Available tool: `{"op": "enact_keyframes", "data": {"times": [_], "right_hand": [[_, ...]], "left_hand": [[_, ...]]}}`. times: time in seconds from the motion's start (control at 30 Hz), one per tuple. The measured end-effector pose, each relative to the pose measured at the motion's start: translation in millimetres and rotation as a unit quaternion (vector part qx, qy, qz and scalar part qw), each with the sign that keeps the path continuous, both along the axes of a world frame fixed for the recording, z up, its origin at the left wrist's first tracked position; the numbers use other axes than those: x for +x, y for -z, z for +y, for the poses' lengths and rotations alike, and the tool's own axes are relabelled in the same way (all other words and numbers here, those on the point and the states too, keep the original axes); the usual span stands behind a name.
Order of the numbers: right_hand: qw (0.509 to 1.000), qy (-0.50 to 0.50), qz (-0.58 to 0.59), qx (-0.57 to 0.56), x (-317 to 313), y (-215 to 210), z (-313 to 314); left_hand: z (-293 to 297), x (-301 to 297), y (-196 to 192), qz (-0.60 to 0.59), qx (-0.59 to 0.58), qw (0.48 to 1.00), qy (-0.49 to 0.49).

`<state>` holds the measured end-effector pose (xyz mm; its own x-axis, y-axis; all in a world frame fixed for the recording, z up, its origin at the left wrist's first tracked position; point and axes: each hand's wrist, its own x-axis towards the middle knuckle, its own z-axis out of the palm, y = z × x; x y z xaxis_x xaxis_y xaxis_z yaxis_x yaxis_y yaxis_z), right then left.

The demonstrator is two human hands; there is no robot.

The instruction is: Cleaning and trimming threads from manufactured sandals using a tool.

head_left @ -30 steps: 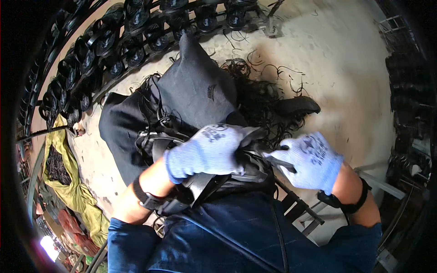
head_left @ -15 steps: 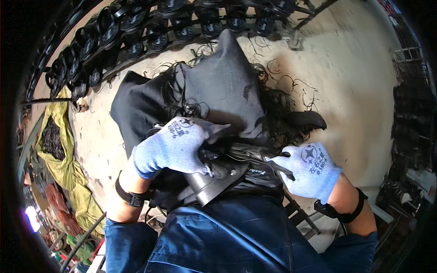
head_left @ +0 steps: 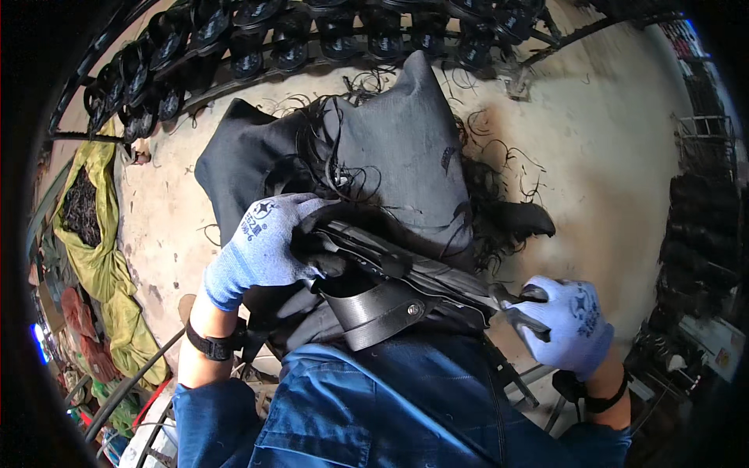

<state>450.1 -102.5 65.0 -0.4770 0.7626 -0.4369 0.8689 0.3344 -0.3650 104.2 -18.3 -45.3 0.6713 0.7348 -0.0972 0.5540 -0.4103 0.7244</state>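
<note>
My left hand (head_left: pixel 261 246), in a blue knit glove with dark palm, grips the left end of a long black rubber piece (head_left: pixel 390 273) lying across my lap. My right hand (head_left: pixel 566 324), gloved the same way, holds a small dark cutting tool (head_left: pixel 511 300) at the right end of that piece. A black ribbed strap section (head_left: pixel 378 312) curls down from the piece onto my blue trousers. Beyond it lies a grey-black sack (head_left: pixel 406 148) covered with thin black rubber trimmings (head_left: pixel 499 156).
A curved row of black sandal soles (head_left: pixel 312 39) lines the far edge of the dusty floor (head_left: pixel 616 140). A yellow-green bag (head_left: pixel 86 226) full of dark scraps sits at the left. Dark stacked items (head_left: pixel 698 226) stand at the right. Metal stool legs (head_left: pixel 538 382) show under me.
My left hand has slid left along the rubber piece and my right hand has drawn away to the right with the tool, exposing more of the piece. The view has shifted slightly.
</note>
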Motion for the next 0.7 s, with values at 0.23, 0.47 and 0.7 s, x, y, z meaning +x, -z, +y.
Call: {"op": "enact_keyframes", "data": {"times": [0.23, 0.47, 0.7], "right_hand": [[1.0, -0.008, -0.006, 0.013, -30, 25, 3], [0.999, -0.04, 0.014, 0.02, -73, 43, 22], [0.996, -0.044, 0.022, 0.076, -58, 43, 10]], "left_hand": [[2, 1, -1, 0.048, -0.04, 0.998, 0.011], [-10, -8, 9, -0.044, 0.002, 0.999, -0.013], [-15, -13, 12, -0.095, -0.031, 0.994, -0.048]]}}
